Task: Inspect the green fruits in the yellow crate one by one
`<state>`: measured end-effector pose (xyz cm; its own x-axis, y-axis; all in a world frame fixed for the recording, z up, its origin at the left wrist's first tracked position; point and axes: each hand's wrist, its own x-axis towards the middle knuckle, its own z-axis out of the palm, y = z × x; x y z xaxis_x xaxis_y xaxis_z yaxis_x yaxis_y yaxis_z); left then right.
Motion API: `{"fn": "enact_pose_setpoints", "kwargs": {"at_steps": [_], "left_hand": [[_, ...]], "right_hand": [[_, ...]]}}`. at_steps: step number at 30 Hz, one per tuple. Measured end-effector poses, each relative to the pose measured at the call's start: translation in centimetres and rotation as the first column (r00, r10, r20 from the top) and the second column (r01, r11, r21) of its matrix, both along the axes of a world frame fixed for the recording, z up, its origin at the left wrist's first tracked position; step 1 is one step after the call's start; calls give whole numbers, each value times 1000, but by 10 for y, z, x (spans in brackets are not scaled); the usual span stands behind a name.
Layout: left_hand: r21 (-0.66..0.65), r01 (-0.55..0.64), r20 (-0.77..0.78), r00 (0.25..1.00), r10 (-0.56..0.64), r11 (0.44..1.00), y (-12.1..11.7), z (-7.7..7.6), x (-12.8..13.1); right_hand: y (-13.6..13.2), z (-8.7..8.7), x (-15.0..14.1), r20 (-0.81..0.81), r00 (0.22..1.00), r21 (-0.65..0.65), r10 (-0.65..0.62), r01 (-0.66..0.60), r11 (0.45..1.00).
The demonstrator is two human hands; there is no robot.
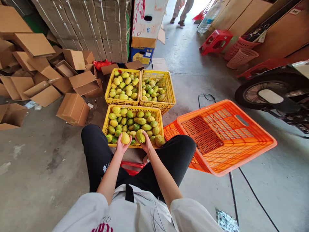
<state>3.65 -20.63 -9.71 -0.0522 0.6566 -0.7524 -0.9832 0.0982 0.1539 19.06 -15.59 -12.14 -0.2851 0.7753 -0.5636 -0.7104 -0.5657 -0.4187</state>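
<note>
I sit with knees apart over a yellow crate [105, 121] full of green-yellow fruits. My left hand [121, 146] is closed round a yellow fruit [125, 138] at the crate's near edge. My right hand [145, 145] grips a greener fruit [141, 136] beside it. Two more yellow crates stand behind, a fuller one on the left [107, 87] and one on the right [172, 88], both holding the same fruit.
A tilted empty orange crate [241, 141] leans at my right knee. Open cardboard boxes [73, 108] litter the floor at left, with stacked flat cartons [96, 29] behind. A scooter wheel [265, 93], red stools [216, 40] and baskets stand at right. A person's legs [182, 11] are far back.
</note>
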Motion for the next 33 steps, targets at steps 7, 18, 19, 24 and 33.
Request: {"fn": "enact_pose_setpoints", "kwargs": {"at_steps": [7,18,19,24,33], "left_hand": [[29,91,-13,996,-91,995,-1,4,-4],[-127,286,-133,944,-302,950,0,-9,-2],[-125,284,-139,944,-300,951,0,-9,-2],[-79,248,-141,956,-257,966,0,-10,-2],[118,91,-1,996,-91,989,0,-2,1]], "right_hand": [[1,16,2,-23,1000,-65,-22,20,998],[3,1,3,-65,998,-144,8,-18,989],[3,2,3,-68,998,-144,10,-19,989],[1,10,1,-63,998,-196,28,-40,980],[3,11,3,-26,998,-215,-52,46,976]]}}
